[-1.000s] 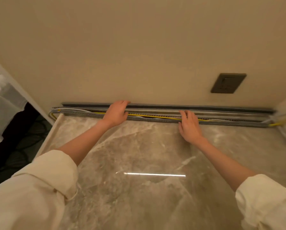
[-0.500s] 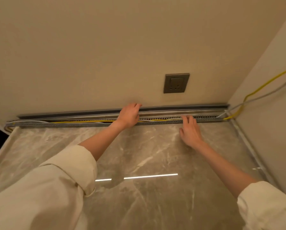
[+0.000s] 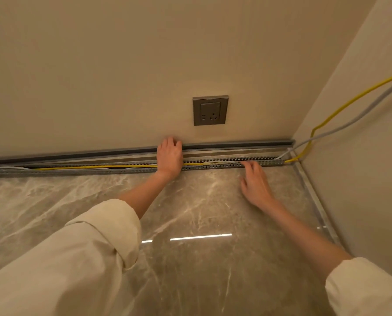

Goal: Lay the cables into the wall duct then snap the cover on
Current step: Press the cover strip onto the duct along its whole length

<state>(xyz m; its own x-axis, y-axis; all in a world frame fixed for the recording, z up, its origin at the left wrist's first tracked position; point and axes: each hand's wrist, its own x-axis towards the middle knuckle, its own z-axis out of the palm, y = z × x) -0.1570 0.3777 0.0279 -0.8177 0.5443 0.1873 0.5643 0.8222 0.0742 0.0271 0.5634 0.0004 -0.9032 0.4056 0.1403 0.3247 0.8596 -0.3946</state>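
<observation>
Shiny brown marble floor (image 3: 202,201) meets a plain cream wall (image 3: 122,65), and a second wall stands to the right. Along the bottom of the far wall lies a long grey duct (image 3: 76,171) with comb-like slotted sides, its top uncovered. A yellow cable (image 3: 94,166) and a pale grey cable (image 3: 15,167) lie inside it. Past the right hand (image 3: 255,184), both cables leave the duct end in the corner and climb up the side wall. Just behind the duct, against the wall, lies a long dark grey cover strip (image 3: 236,145), not on the duct.

The left hand (image 3: 169,157) lies palm down across the duct, over the yellow cable, with its fingertips reaching the cover strip; whether they grip it I cannot tell. The right hand is flat and loose on the floor, holding nothing, its fingertips touching the near side of the duct. Above the left hand, a grey wall socket (image 3: 210,110) sits on the wall. Rolled cream sleeves (image 3: 99,236) cover both arms.
</observation>
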